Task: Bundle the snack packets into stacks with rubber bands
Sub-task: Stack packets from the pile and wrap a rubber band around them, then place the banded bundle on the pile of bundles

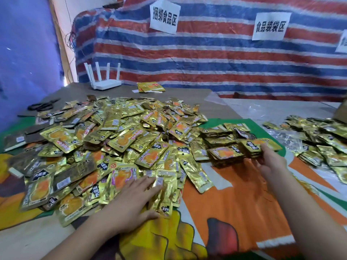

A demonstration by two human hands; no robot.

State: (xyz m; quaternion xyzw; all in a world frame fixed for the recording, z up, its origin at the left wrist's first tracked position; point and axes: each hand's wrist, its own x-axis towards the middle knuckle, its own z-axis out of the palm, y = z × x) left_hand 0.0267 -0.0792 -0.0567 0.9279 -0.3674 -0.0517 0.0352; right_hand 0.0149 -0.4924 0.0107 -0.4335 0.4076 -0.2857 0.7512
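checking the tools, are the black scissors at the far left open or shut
Cannot tell: the scissors lie flat, too dark and blurred.

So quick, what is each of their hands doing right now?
Left hand: open, fingers straight, resting flat on the loose packets.
Right hand: gripping a stack of packets at the pile's right edge.

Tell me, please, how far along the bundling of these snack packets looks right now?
Early days. Done: a few neat stacks sit right of the pile; no bands are visible on them. In hand: the right hand grips another stack, while the left hand rests flat on loose packets. Left: the big loose pile remains unsorted.
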